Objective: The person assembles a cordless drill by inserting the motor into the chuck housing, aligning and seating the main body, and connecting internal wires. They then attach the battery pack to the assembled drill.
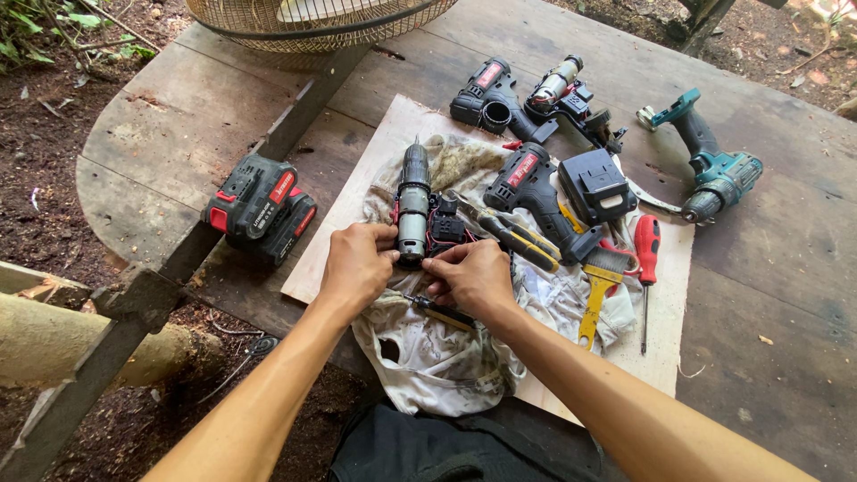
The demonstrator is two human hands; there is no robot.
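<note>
My left hand (355,265) and my right hand (473,277) both grip the near end of an opened drill's motor and gearbox assembly (413,201), a grey cylinder with a black chuck pointing away from me. Its black switch block with red wires (445,225) sits beside my right fingers. The assembly rests on a dirty white rag (446,357) spread over a thin plywood board (357,192). A small screwdriver (442,312) lies on the rag just under my right hand.
Two black-and-red battery packs (261,207) sit left of the board. Pliers (513,234), a black drill housing half (534,192), a black battery (596,185), a yellow brush (600,290) and a red screwdriver (645,268) lie right. Further back: drill parts (527,98), a teal drill (714,170), a fan grille (312,22).
</note>
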